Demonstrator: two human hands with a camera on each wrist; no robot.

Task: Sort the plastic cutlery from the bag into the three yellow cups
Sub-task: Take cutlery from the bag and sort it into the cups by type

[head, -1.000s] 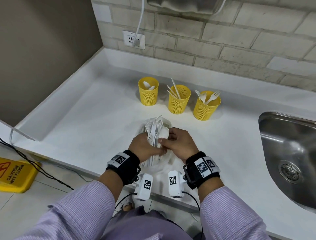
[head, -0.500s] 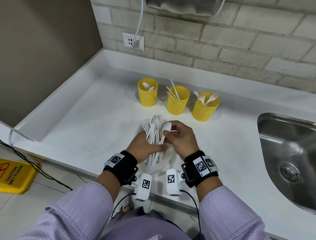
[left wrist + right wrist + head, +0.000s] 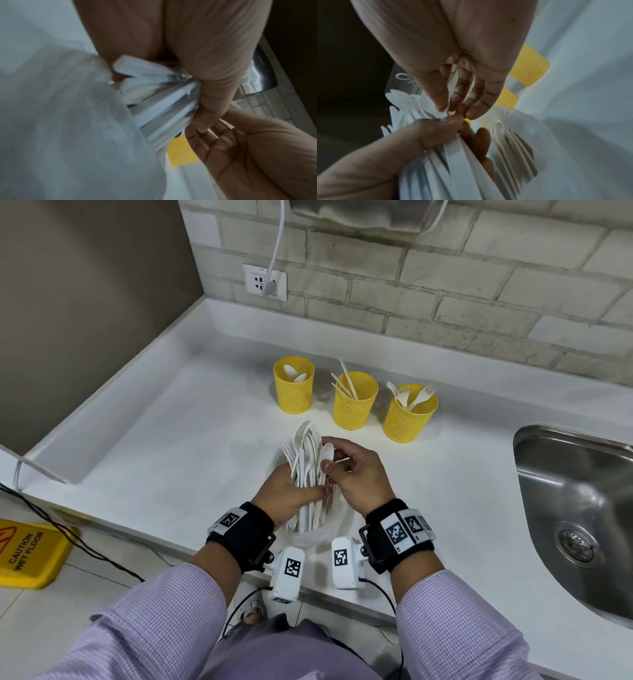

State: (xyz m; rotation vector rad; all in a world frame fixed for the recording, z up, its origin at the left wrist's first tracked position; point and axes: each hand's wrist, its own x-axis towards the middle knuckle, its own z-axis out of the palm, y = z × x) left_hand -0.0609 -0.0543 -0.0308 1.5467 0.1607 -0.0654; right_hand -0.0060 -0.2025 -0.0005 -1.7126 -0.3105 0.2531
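Observation:
My left hand (image 3: 291, 491) grips a bundle of white plastic cutlery (image 3: 305, 460) that sticks up out of a clear bag (image 3: 315, 537) on the counter. My right hand (image 3: 346, 470) pinches one white spoon (image 3: 327, 455) at the bundle's right side, thumb and fingertips on its neck (image 3: 447, 108). Three yellow mesh cups stand in a row behind: the left cup (image 3: 294, 395) holds spoons, the middle cup (image 3: 354, 402) knives, the right cup (image 3: 409, 416) forks. In the left wrist view the cutlery handles (image 3: 159, 97) fan out under my thumb.
A steel sink (image 3: 579, 508) is sunk into the white counter (image 3: 171, 446) on the right. A brick wall with a socket (image 3: 264, 282) and a cable runs behind. A yellow wet-floor sign (image 3: 24, 553) lies on the floor at the left.
My right hand has drawn the spoon up and away from the bundle, so its bowl now stands clear at the top. The left hand has kept its grip on the cutlery.

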